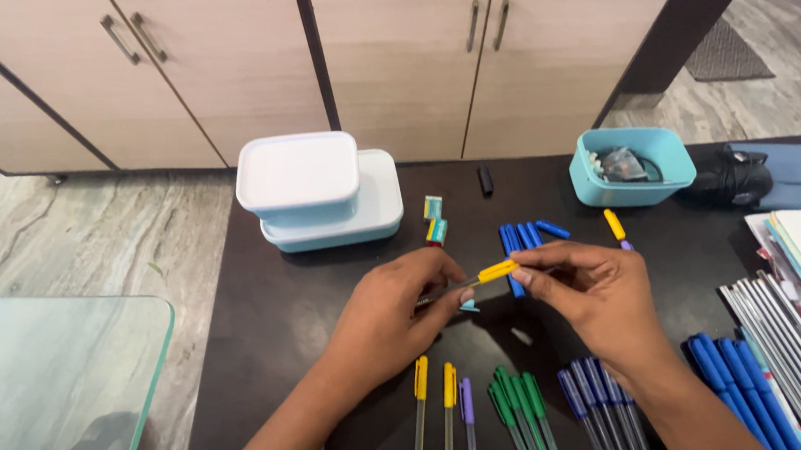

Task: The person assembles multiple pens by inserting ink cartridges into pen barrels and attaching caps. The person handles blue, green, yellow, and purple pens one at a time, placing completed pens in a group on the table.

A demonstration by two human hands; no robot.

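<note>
Two hands meet over a yellow-capped pen at the middle of the dark tabletop [298,340].
The left hand [394,314] grips the pen [457,285] barrel; the right hand [593,300] pinches its yellow cap [496,271]. Capped pens [519,407] lie along the near edge.

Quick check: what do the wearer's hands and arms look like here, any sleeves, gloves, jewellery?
Both are bare. The left hand and right hand wear no gloves, and no rings, watch or bracelet show. Both forearms are uncovered to the frame's lower edge, with no sleeve in view. Fingernails look short and unpainted. No tape, markings or straps anywhere.
</note>
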